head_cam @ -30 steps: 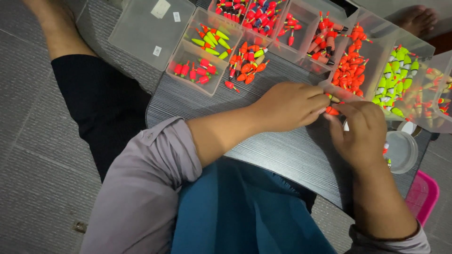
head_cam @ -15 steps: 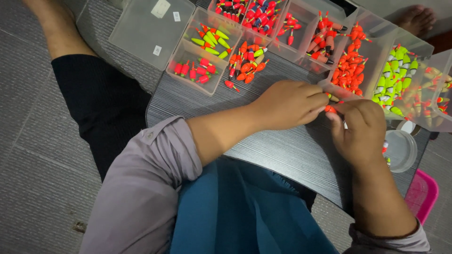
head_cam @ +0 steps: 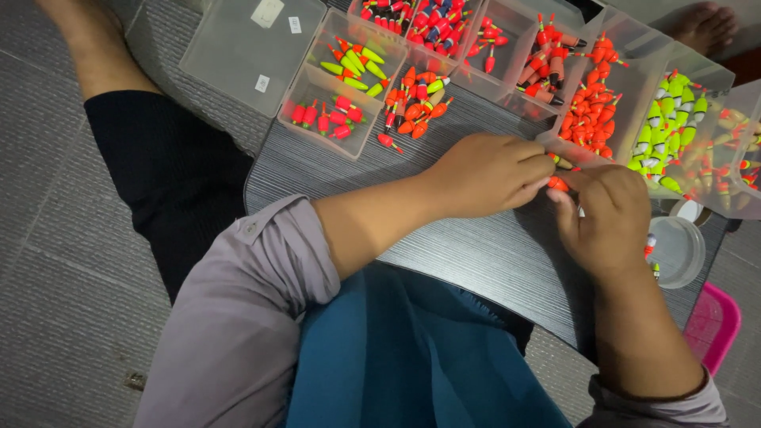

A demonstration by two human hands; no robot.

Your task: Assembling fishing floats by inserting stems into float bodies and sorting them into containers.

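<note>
Dark ribbed tabletop (head_cam: 476,261) is carrying a row of clear plastic compartment boxes along its far edge. Far-left corner: empty clear lid/tray (head_cam: 238,55) w/ two small white labels. Next to it, clear divided box (head_cam: 341,87) is holding approx. 6 small red floats in the near compartment and approx. 5 yellow-green ones behind. Approx. 10 loose red-orange floats (head_cam: 416,107) are lying on the surface just beside that box, one stray nearer the near edge. Further boxes twd far-right corner are holding heaps of orange-red floats (head_cam: 590,119) and yellow-green floats (head_cam: 662,131); too many to count. Round clear plastic lid (head_cam: 674,250) is sitting at the right edge, partly hidden by the right hand. Pink plastic object (head_cam: 713,325) is showing below the right edge, off the table.

Hands are meeting mid-table, nr the orange-float box, fingertips touching. Left hand (head_cam: 483,174) is curling, fingers pinched. Right hand (head_cam: 606,218) is also curling inward. Both are gripping one small orange-red float (head_cam: 558,183) between thumb and fingertips; a second float tip is peeking out just above it. Hands are blocking the front wall of that box.
</note>
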